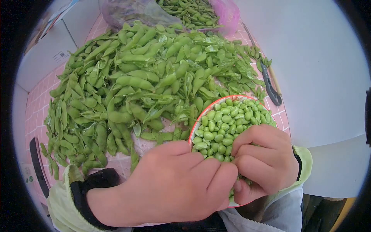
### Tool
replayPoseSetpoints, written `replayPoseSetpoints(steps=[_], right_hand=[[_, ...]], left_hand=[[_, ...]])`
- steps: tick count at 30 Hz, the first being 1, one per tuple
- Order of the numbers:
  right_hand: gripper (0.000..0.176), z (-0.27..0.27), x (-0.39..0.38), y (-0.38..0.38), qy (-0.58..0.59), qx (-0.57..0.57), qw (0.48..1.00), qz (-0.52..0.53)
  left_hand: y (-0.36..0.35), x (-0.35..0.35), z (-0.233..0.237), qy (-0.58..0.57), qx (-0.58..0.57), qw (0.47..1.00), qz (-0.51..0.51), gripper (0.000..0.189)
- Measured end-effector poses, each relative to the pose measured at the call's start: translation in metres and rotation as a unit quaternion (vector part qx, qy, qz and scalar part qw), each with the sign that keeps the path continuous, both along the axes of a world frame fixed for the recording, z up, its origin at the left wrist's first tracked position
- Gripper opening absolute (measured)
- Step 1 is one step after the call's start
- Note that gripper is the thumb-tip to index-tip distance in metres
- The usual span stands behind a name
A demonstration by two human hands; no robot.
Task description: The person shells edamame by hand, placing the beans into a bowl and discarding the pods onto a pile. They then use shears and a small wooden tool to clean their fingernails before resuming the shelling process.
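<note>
My left hand (174, 185) and my right hand (266, 158) meet over the near part of a red-rimmed bowl (233, 96). The fingers of both are closed in a pinch, fingertips together. Whatever lies between them is hidden behind the fingers. Shelled green soybeans (220, 131) fill the bowl, which my hands partly cover. Beyond my left hand spreads a big heap of green soybean pods (135, 81), some whole and some looking split open, reaching up to the bowl's left side.
At the far end, a pinkish plastic bag (230, 17) holds more pods (191, 13). A dark looped handle (275, 96) lies right of the heap, beside a light stick. A black curved strip (38, 166) lies at left on the pink checked cloth (36, 100). White panels (320, 77) stand around.
</note>
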State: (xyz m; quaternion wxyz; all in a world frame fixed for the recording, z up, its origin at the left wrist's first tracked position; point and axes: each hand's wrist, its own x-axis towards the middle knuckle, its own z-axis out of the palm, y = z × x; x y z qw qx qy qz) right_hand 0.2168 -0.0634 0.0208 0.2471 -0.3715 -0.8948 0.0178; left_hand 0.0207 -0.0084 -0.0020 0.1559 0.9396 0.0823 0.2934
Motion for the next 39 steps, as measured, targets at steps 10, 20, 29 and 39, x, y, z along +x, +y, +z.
replayPoseSetpoints(steps=[10, 20, 29, 39], right_hand=[[0.02, 0.0019, 0.0004, -0.0003, -0.014, -0.009, 1.0, -0.006], [0.017, 0.0029, -0.0003, 0.0001, -0.003, -0.004, 1.0, -0.014], [0.021, 0.0021, 0.0025, 0.0004, -0.018, -0.01, 1.0, -0.002], [0.019, -0.0002, 0.0001, 0.001, -0.021, 0.003, 1.0, 0.0]], left_hand=[[0.0012, 0.0009, 0.0, -0.009, -0.014, 1.0, 0.006, 0.021], [0.0064, 0.0007, 0.0007, -0.02, -0.057, 0.998, 0.005, 0.02], [0.007, 0.0, 0.0013, -0.015, -0.056, 0.998, 0.002, 0.025], [0.0084, 0.0011, -0.0012, -0.053, -0.032, 0.998, 0.027, 0.028]])
